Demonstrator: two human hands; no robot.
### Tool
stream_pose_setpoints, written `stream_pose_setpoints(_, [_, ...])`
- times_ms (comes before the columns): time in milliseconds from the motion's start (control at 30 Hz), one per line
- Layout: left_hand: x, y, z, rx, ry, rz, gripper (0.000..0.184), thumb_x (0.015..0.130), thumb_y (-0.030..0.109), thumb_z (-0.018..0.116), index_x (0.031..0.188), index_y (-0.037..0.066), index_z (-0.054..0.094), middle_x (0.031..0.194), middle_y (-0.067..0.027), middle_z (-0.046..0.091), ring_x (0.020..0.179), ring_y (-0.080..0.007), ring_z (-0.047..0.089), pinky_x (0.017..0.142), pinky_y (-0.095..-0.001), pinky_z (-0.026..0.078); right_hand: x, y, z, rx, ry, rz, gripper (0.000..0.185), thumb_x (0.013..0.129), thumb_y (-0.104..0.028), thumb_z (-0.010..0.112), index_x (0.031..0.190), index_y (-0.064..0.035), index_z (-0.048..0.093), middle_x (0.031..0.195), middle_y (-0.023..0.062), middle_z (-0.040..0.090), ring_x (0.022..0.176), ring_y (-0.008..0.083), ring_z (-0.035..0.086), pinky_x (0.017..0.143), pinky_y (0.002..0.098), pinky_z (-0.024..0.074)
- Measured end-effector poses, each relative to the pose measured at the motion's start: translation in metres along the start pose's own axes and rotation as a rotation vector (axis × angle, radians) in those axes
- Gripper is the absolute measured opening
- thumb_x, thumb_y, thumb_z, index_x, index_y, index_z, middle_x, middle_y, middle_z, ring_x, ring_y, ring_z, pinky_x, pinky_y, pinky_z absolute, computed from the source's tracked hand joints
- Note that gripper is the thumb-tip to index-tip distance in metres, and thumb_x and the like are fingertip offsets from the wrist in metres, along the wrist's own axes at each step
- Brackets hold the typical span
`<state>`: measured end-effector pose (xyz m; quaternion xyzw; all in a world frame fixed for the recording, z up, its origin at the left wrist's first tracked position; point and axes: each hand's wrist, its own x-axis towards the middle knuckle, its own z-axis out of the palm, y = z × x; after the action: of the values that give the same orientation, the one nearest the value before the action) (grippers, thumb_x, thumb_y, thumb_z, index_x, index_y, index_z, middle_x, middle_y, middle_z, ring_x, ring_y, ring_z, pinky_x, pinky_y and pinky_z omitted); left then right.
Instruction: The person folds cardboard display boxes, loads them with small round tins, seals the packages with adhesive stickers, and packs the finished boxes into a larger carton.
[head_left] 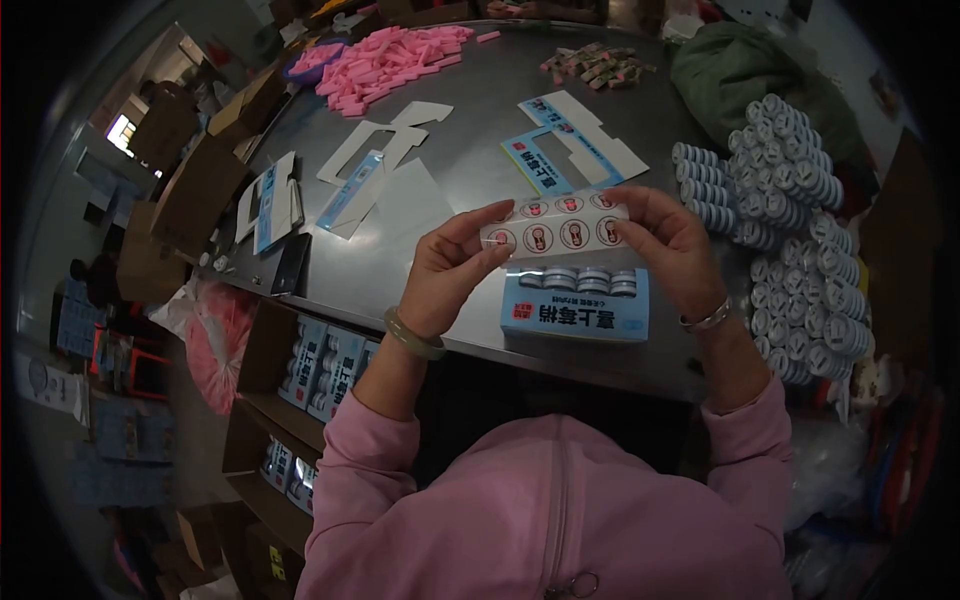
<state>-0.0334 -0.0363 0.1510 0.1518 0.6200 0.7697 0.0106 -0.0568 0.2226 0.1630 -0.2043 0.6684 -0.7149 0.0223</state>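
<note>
A white sheet of round stickers (556,226) with red print is held up over the table's near side. My left hand (455,262) pinches its left end between thumb and fingers. Its right end is gripped the same way by my right hand (672,250). Just below and behind the sheet stands a blue printed box (575,312), with white-lidded round containers (563,278) showing through its opening. The sheet hides part of the box's upper side.
Flat blue-and-white cartons (585,135) lie beyond my hands. Stacked white containers (800,300) line the right side. Pink pieces (385,65) are heaped at the back left. A black phone (291,264) rests by the left edge, above a cardboard box (262,395) of packed boxes.
</note>
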Motion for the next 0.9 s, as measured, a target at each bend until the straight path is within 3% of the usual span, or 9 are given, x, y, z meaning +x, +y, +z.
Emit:
stream_pose_setpoints(133, [-0.001,0.005,-0.005,0.066,0.011,0.011,0.042,0.089,0.000,0.066,0.130,-0.002,0.056,0.111,-0.0116,0.070,0.098,-0.0110,0.065,0.086,-0.0231,0.051,-0.005,-0.009,0.002,-0.131,-0.025,-0.003,0.029,0.093,-0.001,0.059,0.122,0.0000,0.060,0.102,0.0059,0.066,0.088,0.0087,0.061,0.077,0.0235,0.0506])
stream_pose_setpoints(300, [-0.001,0.011,-0.006,0.334,0.027,0.051,0.034,0.090,0.003,0.067,0.123,-0.002,0.061,0.095,-0.0061,0.072,0.084,-0.0046,0.063,0.072,-0.0181,0.049,-0.005,-0.017,0.001,-0.425,-0.044,-0.082,0.024,0.092,-0.001,0.059,0.116,0.0000,0.062,0.102,0.0069,0.067,0.091,0.0102,0.063,0.080,0.0236,0.0501])
stream_pose_setpoints(433, [0.000,0.022,-0.008,0.476,0.032,-0.015,0.023,0.090,0.001,0.066,0.113,-0.002,0.065,0.096,-0.0073,0.071,0.086,-0.0062,0.063,0.074,-0.0200,0.049,-0.005,-0.024,0.004,-0.484,-0.014,-0.184,0.018,0.091,0.000,0.060,0.109,0.0001,0.063,0.096,0.0045,0.064,0.087,0.0096,0.062,0.077,0.0228,0.0490])
stream_pose_setpoints(500, [0.004,0.019,-0.015,0.658,-0.028,0.228,0.014,0.088,0.002,0.067,0.103,-0.001,0.067,0.098,-0.0098,0.071,0.087,-0.0087,0.064,0.080,-0.0235,0.051,-0.004,-0.028,0.001,-0.526,-0.028,-0.233,0.014,0.088,-0.001,0.064,0.102,-0.0011,0.065,0.092,0.0050,0.063,0.076,0.0104,0.058,0.069,0.0237,0.0481])
stream_pose_setpoints(633, [0.012,0.026,-0.007,0.606,-0.026,0.422,0.012,0.089,0.005,0.067,0.100,0.000,0.065,0.097,-0.0071,0.069,0.087,-0.0084,0.062,0.078,-0.0247,0.050,-0.002,-0.039,-0.003,-0.447,-0.048,-0.165,0.013,0.087,-0.001,0.065,0.100,-0.0011,0.064,0.089,0.0034,0.061,0.076,0.0105,0.056,0.069,0.0245,0.0457])
stream_pose_setpoints(700, [0.007,0.036,0.006,0.021,-0.027,0.033,0.011,0.091,0.007,0.066,0.099,0.001,0.062,0.092,-0.0038,0.069,0.084,-0.0068,0.062,0.075,-0.0226,0.050,0.002,-0.046,-0.010,-0.653,-0.106,-0.241,0.016,0.086,-0.008,0.068,0.100,-0.0008,0.064,0.089,0.0050,0.061,0.081,0.0120,0.057,0.073,0.0266,0.0444])
stream_pose_setpoints(733, [0.006,0.035,0.007,0.020,-0.027,0.034,0.011,0.091,0.007,0.066,0.099,0.001,0.062,0.092,-0.0038,0.069,0.084,-0.0068,0.062,0.075,-0.0226,0.050,0.002,-0.052,-0.007,-0.654,-0.106,-0.242,0.016,0.086,-0.008,0.068,0.100,-0.0008,0.064,0.089,0.0050,0.061,0.081,0.0120,0.057,0.073,0.0266,0.0444])
stream_pose_setpoints(800, [0.006,0.032,0.008,0.094,-0.085,0.011,0.011,0.093,0.008,0.064,0.101,0.001,0.060,0.091,-0.0027,0.069,0.084,-0.0050,0.062,0.073,-0.0208,0.049,0.003,-0.064,0.004,-1.110,0.062,-0.598,0.021,0.086,-0.015,0.070,0.098,-0.0004,0.064,0.092,0.0071,0.063,0.087,0.0123,0.057,0.076,0.0274,0.0428])
stream_pose_setpoints(900, [0.005,0.028,0.020,0.053,-0.095,-0.014,0.010,0.093,0.007,0.064,0.100,0.001,0.060,0.089,-0.0018,0.069,0.081,-0.0033,0.062,0.072,-0.0188,0.048,0.000,-0.067,0.014,-0.987,-0.157,-0.447,0.015,0.087,-0.012,0.068,0.096,0.0002,0.065,0.090,0.0046,0.063,0.084,0.0103,0.056,0.070,0.0258,0.0435])
